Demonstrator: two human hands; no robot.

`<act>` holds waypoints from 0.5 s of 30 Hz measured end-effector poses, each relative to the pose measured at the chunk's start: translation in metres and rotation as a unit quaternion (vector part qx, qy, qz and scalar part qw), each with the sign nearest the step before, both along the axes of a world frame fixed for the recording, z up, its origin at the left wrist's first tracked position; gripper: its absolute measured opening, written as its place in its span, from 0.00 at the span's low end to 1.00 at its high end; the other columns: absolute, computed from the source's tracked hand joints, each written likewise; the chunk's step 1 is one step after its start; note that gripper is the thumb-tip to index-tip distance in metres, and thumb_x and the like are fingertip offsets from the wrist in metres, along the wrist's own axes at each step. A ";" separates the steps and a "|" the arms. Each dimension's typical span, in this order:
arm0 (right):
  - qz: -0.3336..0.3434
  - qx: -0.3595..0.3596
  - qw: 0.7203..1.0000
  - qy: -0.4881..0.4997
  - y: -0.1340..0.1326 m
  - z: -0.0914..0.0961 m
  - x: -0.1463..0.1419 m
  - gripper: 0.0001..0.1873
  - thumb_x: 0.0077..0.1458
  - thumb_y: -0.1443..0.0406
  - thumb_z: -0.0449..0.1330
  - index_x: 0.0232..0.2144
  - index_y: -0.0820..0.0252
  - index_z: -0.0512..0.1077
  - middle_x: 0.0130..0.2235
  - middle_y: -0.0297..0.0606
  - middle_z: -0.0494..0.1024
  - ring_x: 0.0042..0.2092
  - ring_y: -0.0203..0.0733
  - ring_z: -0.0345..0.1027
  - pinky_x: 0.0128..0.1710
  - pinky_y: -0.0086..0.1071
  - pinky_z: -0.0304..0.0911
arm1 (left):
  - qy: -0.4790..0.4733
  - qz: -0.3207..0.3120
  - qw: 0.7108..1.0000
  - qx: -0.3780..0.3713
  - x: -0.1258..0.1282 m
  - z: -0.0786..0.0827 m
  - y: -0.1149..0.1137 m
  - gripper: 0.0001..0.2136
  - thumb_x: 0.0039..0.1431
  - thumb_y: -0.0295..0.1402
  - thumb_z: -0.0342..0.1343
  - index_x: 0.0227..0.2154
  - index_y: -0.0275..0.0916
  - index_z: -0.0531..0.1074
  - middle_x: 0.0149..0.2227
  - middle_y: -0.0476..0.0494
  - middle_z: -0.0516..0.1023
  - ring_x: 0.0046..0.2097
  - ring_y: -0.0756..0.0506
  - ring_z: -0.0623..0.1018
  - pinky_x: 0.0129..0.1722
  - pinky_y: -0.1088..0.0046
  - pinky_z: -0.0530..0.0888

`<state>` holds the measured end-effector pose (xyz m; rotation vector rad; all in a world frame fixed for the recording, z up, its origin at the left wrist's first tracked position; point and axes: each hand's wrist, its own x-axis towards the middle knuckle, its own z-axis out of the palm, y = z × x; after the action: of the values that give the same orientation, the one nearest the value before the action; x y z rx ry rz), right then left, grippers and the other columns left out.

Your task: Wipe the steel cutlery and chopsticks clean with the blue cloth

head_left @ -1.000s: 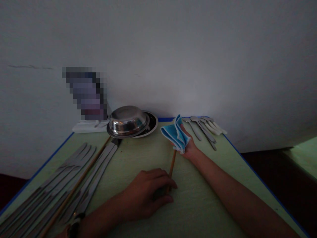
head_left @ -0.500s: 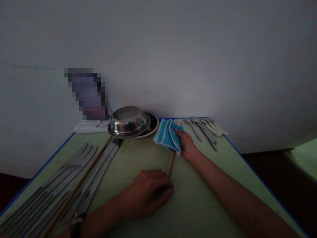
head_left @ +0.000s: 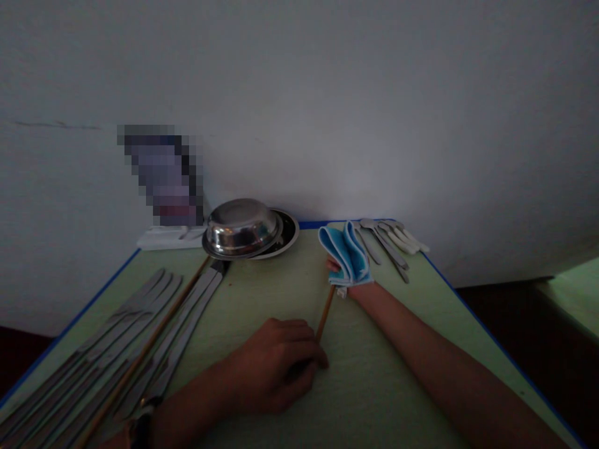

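Observation:
My left hand [head_left: 276, 365] rests on the green table [head_left: 384, 374], its fingers curled round the near end of a thin wooden chopstick [head_left: 324, 315]. The stick runs away from me into a folded blue cloth [head_left: 345, 252]. My right hand [head_left: 344, 277] is almost wholly covered by that cloth and grips it round the stick's far end; only a fingertip and the wrist show.
Several long metal utensils [head_left: 140, 330] and one wooden stick [head_left: 140, 358] lie in rows at the left. Upturned steel bowls [head_left: 243, 231] sit at the back by the wall, beside a white tray [head_left: 163, 238]. Several spoons [head_left: 388, 243] lie at the back right. The table's blue edge [head_left: 472, 312] runs down the right.
My right hand turned the cloth round the stick: the cloth swung left half a second ago and now stands upright over the hand. My left hand stayed put on the stick.

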<state>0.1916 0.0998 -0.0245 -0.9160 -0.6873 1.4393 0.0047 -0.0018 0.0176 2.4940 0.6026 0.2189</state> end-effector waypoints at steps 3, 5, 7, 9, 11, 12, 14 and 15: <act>0.016 -0.015 0.999 0.046 -0.002 0.005 0.000 0.24 0.44 0.42 0.51 0.18 0.55 0.62 0.13 0.26 0.59 0.15 0.32 0.52 0.15 0.27 0.54 | 0.015 -0.028 0.999 0.010 -0.001 0.005 -0.003 0.10 0.50 0.27 0.51 0.37 0.40 0.68 0.34 0.46 0.72 0.38 0.45 0.70 0.34 0.70 0.64; 0.019 -0.022 0.998 0.060 -0.002 0.007 -0.001 0.24 0.45 0.43 0.50 0.17 0.55 0.61 0.13 0.25 0.58 0.15 0.31 0.51 0.15 0.26 0.52 | 0.017 -0.033 0.999 -0.002 -0.001 0.007 -0.004 0.12 0.47 0.29 0.55 0.37 0.40 0.67 0.36 0.47 0.71 0.39 0.44 0.70 0.35 0.69 0.64; 0.021 -0.027 0.997 0.067 -0.002 0.008 -0.001 0.23 0.46 0.44 0.51 0.17 0.56 0.60 0.12 0.25 0.59 0.15 0.31 0.50 0.14 0.25 0.50 | 0.015 -0.030 0.999 -0.011 -0.001 0.008 -0.005 0.12 0.48 0.31 0.55 0.38 0.41 0.66 0.37 0.47 0.71 0.41 0.44 0.70 0.37 0.69 0.65; 0.019 -0.030 0.997 0.066 -0.001 0.008 -0.001 0.22 0.46 0.45 0.52 0.17 0.56 0.61 0.13 0.25 0.59 0.15 0.31 0.50 0.14 0.25 0.50 | 0.016 -0.021 1.000 -0.008 0.000 0.006 -0.004 0.11 0.53 0.33 0.52 0.41 0.43 0.65 0.39 0.47 0.70 0.41 0.44 0.69 0.37 0.69 0.64; 0.012 -0.031 0.998 0.058 0.000 0.005 -0.001 0.21 0.46 0.46 0.53 0.18 0.56 0.62 0.13 0.26 0.61 0.15 0.32 0.53 0.15 0.27 0.53 | 0.017 -0.013 1.000 -0.003 0.000 0.004 -0.004 0.12 0.56 0.34 0.50 0.44 0.43 0.64 0.41 0.46 0.70 0.41 0.44 0.70 0.36 0.68 0.64; 0.007 -0.030 0.998 0.053 0.000 0.003 -0.001 0.20 0.46 0.47 0.54 0.18 0.55 0.62 0.14 0.26 0.61 0.16 0.33 0.54 0.16 0.28 0.56 | 0.018 -0.010 1.000 -0.001 0.000 0.003 -0.004 0.13 0.56 0.34 0.50 0.45 0.44 0.63 0.41 0.46 0.70 0.41 0.44 0.70 0.36 0.68 0.64; -0.001 -0.024 0.999 0.034 0.002 -0.001 0.000 0.17 0.46 0.49 0.54 0.18 0.54 0.62 0.15 0.27 0.64 0.18 0.35 0.59 0.19 0.31 0.61 | 0.018 -0.005 1.000 -0.001 0.001 0.002 -0.005 0.14 0.55 0.33 0.51 0.45 0.43 0.63 0.42 0.46 0.71 0.42 0.44 0.70 0.36 0.68 0.64; -0.003 -0.018 1.000 0.022 0.003 -0.004 0.000 0.16 0.46 0.50 0.55 0.19 0.54 0.63 0.16 0.28 0.65 0.20 0.37 0.61 0.21 0.33 0.62 | 0.017 -0.002 1.000 0.001 0.001 0.002 -0.006 0.14 0.55 0.32 0.52 0.45 0.43 0.63 0.42 0.46 0.71 0.42 0.44 0.69 0.36 0.68 0.64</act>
<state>0.1921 0.1029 -0.0285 -0.9119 -0.6269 1.4655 0.0061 -0.0077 0.0191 2.5048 0.6123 0.1754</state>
